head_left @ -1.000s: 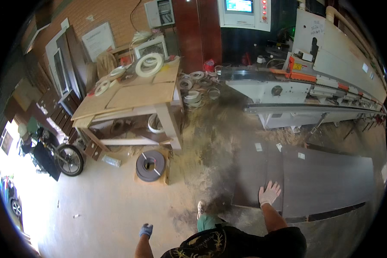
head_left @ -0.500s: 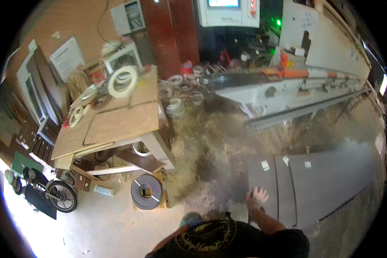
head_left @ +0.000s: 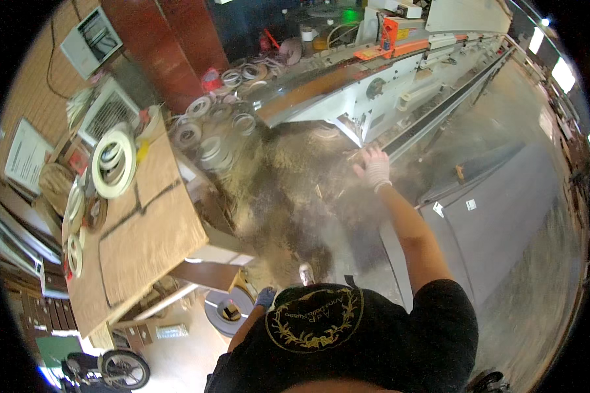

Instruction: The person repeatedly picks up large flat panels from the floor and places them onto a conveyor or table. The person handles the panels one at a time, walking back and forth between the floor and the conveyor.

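My right hand point(head_left: 375, 168), in a pale glove, is stretched forward with its fingers extended. It overlaps the near end of the long machine's dark rail point(head_left: 432, 115) in view; whether it touches the rail I cannot tell. Nothing shows in its grasp. Grey flat panels point(head_left: 498, 223) with small white labels lie on the floor to the right, partly hidden by my right forearm. My left hand point(head_left: 265, 297), in a bluish glove, hangs low beside a roll of grey edging strip point(head_left: 224, 313). Its fingers are too small and partly hidden to read.
A wooden work table point(head_left: 154, 239) bearing rolls of pale edging point(head_left: 113, 160) stands at the left. More rolls point(head_left: 216, 154) lie on the dusty floor beyond it. A white machine with an orange part point(head_left: 390, 42) runs along the back right. A motorbike wheel point(head_left: 126, 369) shows lower left.
My right hand has risen from the grey panel and reached forward toward the machine. My left hand has come into view beside the roll. The whole view has shifted and tilted.
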Available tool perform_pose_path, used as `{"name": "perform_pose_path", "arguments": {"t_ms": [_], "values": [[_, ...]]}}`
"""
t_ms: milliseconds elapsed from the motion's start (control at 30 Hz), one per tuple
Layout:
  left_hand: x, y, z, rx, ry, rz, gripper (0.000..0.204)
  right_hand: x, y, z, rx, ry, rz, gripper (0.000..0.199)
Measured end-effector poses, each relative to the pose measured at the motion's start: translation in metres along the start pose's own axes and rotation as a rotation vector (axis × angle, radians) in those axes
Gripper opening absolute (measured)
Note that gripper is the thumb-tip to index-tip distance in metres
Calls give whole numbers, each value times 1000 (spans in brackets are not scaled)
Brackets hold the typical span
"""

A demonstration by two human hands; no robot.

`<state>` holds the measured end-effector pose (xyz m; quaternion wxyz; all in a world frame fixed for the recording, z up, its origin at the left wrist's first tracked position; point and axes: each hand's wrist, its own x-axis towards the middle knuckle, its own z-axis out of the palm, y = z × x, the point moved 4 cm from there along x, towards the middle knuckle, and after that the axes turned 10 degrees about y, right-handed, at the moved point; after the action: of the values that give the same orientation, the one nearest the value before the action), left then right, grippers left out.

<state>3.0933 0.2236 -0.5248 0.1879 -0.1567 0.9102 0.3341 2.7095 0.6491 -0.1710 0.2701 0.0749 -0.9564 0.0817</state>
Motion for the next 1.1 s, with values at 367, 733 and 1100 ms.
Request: {"name": "perform_pose_path", "arguments": {"t_ms": [367,733,1100], "values": [[93,14,-31,296,-154,168,49,45,-21,38,-120,-445,-93,29],[123,145,-71,-740,-319,-366,39,88,-56,49,152,-128,-97,28],[110,148,-28,-208,-572,-258,31,-58,92,-94,207,155,515,32]]}}
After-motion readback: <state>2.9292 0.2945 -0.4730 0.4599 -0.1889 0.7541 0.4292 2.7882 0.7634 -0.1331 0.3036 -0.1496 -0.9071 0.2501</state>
